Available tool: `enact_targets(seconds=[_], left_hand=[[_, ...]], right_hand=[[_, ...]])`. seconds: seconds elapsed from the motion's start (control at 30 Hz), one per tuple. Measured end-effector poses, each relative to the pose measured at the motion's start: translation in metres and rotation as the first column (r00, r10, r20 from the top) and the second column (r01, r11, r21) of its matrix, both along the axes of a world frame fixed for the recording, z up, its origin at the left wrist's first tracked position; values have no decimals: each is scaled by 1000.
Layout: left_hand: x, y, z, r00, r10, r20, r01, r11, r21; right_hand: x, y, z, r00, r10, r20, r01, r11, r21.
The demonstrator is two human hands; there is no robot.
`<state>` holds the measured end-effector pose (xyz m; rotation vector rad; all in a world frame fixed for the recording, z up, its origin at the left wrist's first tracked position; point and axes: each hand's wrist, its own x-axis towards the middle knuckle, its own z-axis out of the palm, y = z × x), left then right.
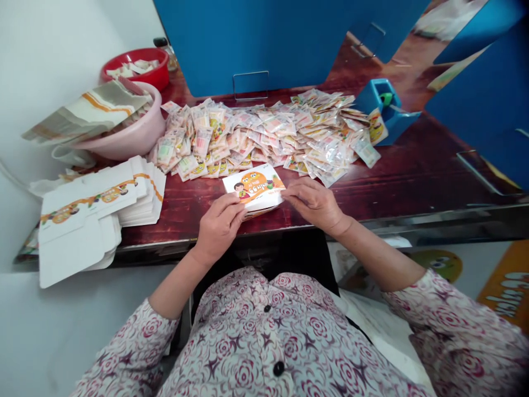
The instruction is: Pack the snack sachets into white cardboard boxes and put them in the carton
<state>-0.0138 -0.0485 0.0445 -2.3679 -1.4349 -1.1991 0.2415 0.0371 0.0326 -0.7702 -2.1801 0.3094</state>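
Note:
A small white cardboard box (pixel 261 186) with an orange cartoon print lies on the table near its front edge. My left hand (pixel 220 225) grips the box's near left corner, thumb and fingers drawn together. At the right end, my right hand (pixel 316 203) pinches the box's edge with its fingertips. The box's lid side faces up, and its near side shows as a dark slit under the top. Just beyond it spreads a heap of small printed sachets (pixel 264 129), some touching or close to the box's far side.
Flat printed box blanks (pixel 82 207) are stacked at the left, overhanging the table edge. Behind them stand a pink basin (pixel 136 129) with a striped cloth (pixel 88 113) and a red basin (pixel 159 74). A blue tape dispenser (pixel 382 113) and blue panels (pixel 256 44) stand beyond the sachets.

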Motion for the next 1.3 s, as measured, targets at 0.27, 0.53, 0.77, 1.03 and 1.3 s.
enact_targets(seconds=[0.27,0.53,0.77,1.03,1.3], left_hand=[[-1,4,4,1000,4,12,-4,1000,-2],[-4,-1,-2,996,-78,41,79,997,-16],[2,15,-15,998,-52,-47,55,996,71],[30,24,-18,999,6,-52,1,990,141],[49,49,-14,989,61,-134,-42,989,140]], right_hand=[[-5,6,8,998,58,-18,-57,998,25],[-1,-7,0,999,19,-45,-22,998,-59],[-3,0,1,1000,28,-8,-29,999,-46],[-17,18,-17,997,-1,-75,5,999,54],[-16,23,-20,991,5,-137,-7,1000,-13]])
